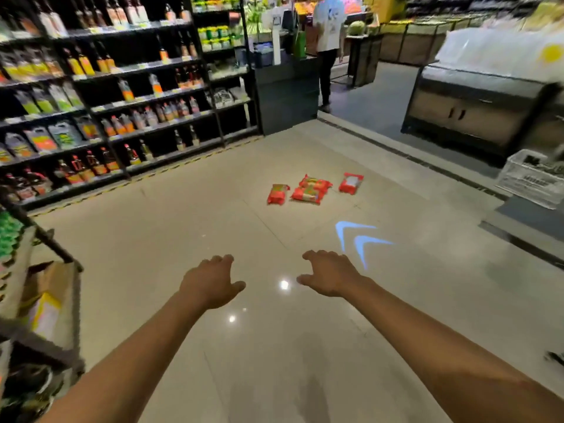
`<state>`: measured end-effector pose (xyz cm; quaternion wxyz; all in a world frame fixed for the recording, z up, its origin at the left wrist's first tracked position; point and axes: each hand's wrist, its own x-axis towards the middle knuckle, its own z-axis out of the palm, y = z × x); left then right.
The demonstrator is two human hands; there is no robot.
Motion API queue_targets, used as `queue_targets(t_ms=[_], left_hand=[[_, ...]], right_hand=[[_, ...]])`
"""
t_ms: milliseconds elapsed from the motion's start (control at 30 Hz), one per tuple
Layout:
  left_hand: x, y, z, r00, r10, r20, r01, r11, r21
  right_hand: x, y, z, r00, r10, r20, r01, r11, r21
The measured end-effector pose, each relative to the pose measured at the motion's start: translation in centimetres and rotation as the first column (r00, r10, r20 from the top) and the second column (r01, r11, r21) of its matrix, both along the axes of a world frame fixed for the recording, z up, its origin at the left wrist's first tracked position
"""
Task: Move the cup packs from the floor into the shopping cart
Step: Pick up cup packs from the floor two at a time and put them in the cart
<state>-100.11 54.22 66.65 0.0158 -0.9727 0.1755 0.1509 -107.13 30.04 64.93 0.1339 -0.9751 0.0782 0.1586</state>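
Observation:
Several red cup packs lie on the tiled floor ahead of me: one at the left, two stacked in the middle, one at the right. My left hand and my right hand are stretched out palm down over the floor, well short of the packs, fingers apart and holding nothing. The shopping cart shows only in part at the left edge, with boxes inside it.
Shelves of bottles line the left side. A dark counter stands behind the packs, with a person beyond it. A display cabinet and a white crate are at the right. Blue arrows are projected on the floor.

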Motion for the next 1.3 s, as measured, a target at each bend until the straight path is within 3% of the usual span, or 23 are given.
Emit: queue_targets(t_ms=[200,500,1067,1300], left_hand=[[9.0,-11.3,1.3,0.996,-0.089,0.026,0.089,0.996,-0.014],[23.9,-20.2,-0.2,0.992,-0.123,0.003,0.123,0.992,-0.008],[63.8,-31.6,-4.2,0.987,-0.127,-0.096,0.127,0.992,-0.005],[78.3,-37.7,-6.7,0.990,-0.084,-0.109,0.090,0.995,0.051]], right_hand=[[7.4,-10.4,0.9,0.996,-0.082,0.021,0.082,0.996,0.024],[20.9,-18.6,-0.1,0.991,-0.130,0.004,0.130,0.991,0.045],[57.7,-31.5,-2.3,0.966,-0.244,-0.086,0.250,0.966,0.061],[73.4,-38.4,-5.8,0.971,-0.198,-0.134,0.208,0.976,0.061]])
